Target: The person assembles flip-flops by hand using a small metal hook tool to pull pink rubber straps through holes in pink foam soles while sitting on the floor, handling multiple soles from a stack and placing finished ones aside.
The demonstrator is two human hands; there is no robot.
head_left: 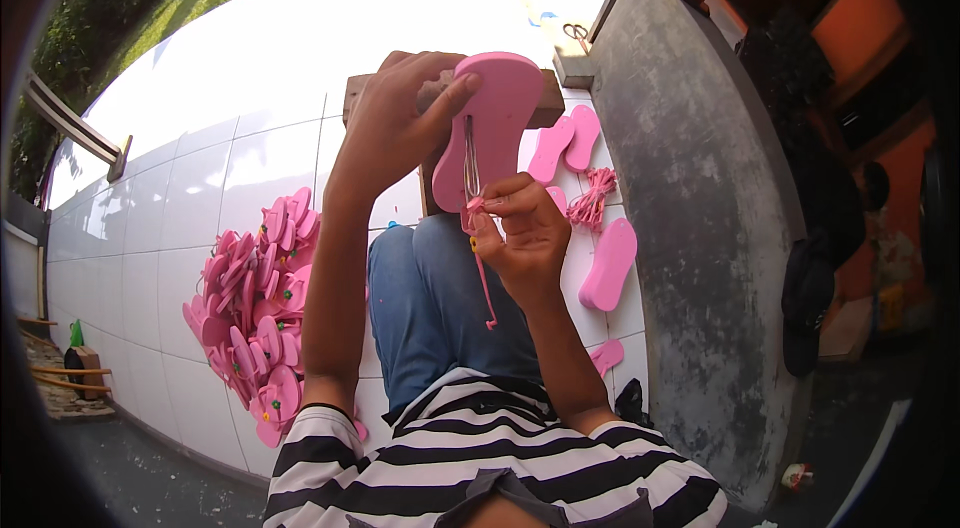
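Observation:
My left hand (405,113) is closed on the upper left edge of a pink flip-flop sole (505,118), its thumb lying on the flat face. The sole stands tilted over a wooden stand (548,106), above my knees. A thin metal wire loop (472,158) comes out of the sole's face and runs down toward my right hand (525,233). There my right fingers pinch a pink flip-flop strap (484,278) at the wire's lower end. One leg of the strap dangles over my jeans. Whether the wire is hooked through the strap is hard to make out.
A heap of pink flip-flops (250,313) with straps lies on the white tiles at left. On the right are loose pink soles (608,263) and a bundle of pink straps (592,198), beside a grey concrete ledge (690,228). Scissors (577,33) lie farther off.

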